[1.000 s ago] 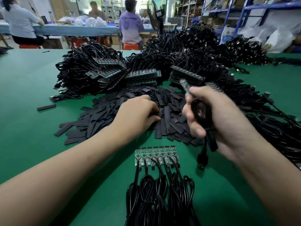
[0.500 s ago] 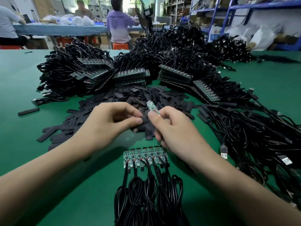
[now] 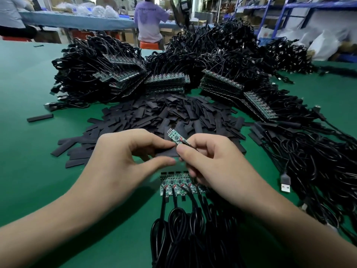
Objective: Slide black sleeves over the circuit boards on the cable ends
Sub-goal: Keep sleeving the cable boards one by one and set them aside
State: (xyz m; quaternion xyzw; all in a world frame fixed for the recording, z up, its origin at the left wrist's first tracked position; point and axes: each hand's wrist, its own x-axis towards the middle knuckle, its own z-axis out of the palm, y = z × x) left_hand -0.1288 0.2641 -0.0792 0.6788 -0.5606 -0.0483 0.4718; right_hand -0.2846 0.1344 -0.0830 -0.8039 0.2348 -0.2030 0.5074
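Two hands meet above the green worktop (image 3: 38, 171): the right hand (image 3: 216, 167) pinches a circuit board (image 3: 174, 136) by its cable end, the left hand (image 3: 123, 161) grips a black sleeve (image 3: 167, 152) just below. Threading is starting; next, the sleeve's mouth must align with the board's free tip.

left hand (image 3: 123, 161): off the sleeve pile (image 3: 173, 117), now pinching one black sleeve (image 3: 167, 152) | right hand (image 3: 216, 163): brought its circuit board (image 3: 174, 135) in from beyond the pile to beside that sleeve
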